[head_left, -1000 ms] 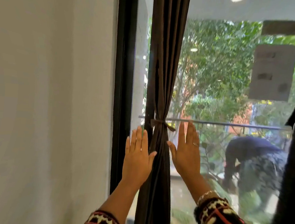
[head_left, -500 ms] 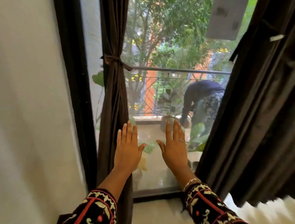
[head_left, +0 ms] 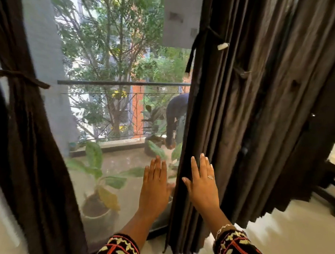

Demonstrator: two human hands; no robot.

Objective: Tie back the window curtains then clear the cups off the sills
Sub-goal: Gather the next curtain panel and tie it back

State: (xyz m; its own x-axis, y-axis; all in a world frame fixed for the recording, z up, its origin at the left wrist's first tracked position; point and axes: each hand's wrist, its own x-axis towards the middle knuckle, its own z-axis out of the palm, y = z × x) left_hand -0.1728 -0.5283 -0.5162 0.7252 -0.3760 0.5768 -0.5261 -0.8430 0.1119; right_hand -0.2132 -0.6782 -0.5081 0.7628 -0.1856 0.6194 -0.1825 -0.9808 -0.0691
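At the window's right side | right curtain (head_left: 244, 112) hangs loose, tie strap (head_left: 192, 52) dangling | left hand (head_left: 153, 190) and right hand (head_left: 203, 186) flat, empty, beside its inner edge | best: bunch folds, then wrap strap | cups unseen.

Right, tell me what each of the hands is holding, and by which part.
Nothing is held. The left hand is open, fingers straight, before the window glass; the right hand is open over the untied right curtain, gripping nothing.
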